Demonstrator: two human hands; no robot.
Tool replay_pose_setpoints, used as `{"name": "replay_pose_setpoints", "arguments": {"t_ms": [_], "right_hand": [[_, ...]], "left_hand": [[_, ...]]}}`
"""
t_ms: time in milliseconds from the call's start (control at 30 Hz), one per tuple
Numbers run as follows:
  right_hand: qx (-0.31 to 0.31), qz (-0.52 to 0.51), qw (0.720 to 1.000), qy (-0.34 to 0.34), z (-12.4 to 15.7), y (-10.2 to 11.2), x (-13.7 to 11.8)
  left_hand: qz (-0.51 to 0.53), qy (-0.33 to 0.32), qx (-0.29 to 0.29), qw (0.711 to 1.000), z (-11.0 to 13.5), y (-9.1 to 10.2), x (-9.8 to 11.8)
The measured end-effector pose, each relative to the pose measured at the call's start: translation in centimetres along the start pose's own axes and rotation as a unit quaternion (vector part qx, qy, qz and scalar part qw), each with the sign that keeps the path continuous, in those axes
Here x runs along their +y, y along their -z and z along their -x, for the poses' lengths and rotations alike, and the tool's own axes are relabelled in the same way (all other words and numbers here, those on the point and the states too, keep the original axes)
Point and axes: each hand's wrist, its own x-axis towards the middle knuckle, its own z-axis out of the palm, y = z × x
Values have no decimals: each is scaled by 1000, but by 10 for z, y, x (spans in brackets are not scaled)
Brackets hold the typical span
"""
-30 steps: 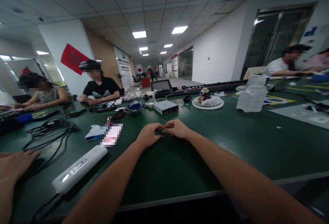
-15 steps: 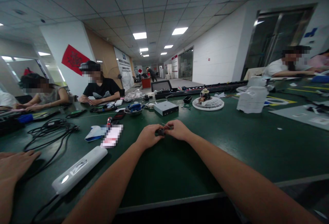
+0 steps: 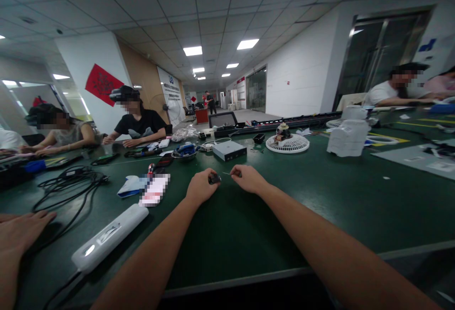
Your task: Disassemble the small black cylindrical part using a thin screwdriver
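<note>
The left hand (image 3: 201, 186) is closed to a tight pinch, its fingertips (image 3: 209, 179) holding a small dark part (image 3: 214, 178) that is too small to identify. The right hand (image 3: 249, 179) is also nearly closed, its thumb and fingers pinching what looks like a thin metal pin (image 3: 227, 173), which points left toward the dark part. A narrow gap separates the two hands, and the pin and part do not appear to touch. Both hands are held low over the dark green workbench (image 3: 245, 224), with nothing directly beneath them. Ahead of them sits a silver-grey box-shaped device (image 3: 229, 150). Beyond and to its left, a shallow metal bowl (image 3: 185, 155) holds a blue object whose exact form is unclear, and a crumpled clear plastic bag (image 3: 185, 133) lies farther back. To the right, a small black tray (image 3: 259, 138) sits near a round white fan grille (image 3: 287, 144), which lies flat with a small motor assembly (image 3: 283, 132) on top. Nearer the left, a white elongated device (image 3: 108, 238) and a tangle of black cables (image 3: 67, 186) lie on the bench, and a co-worker's hand (image 3: 21, 229) rests at the lower-left edge.
</note>
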Motion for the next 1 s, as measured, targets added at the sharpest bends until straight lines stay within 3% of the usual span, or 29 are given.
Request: {"name": "replay_pose_setpoints", "arguments": {"t_ms": [100, 333, 533, 767, 1000], "right_hand": [[-30, 22, 999, 26, 2, 5, -2], [-42, 55, 997, 28, 4, 7, -7], [-53, -24, 997, 48, 7, 7, -9], [-48, 50, 998, 10, 4, 0, -5], [-15, 98, 995, -23, 5, -2, -10]], "left_hand": [[2, 0, -6, 1000, 1, 1, 0], [13, -79, -12, 997, 2, -4, 0], [-9, -106, 7, 994, 2, 0, 2], [-32, -97, 17, 995, 1, -2, 2], [-49, -23, 34, 998, 1, -2, -1]]}}
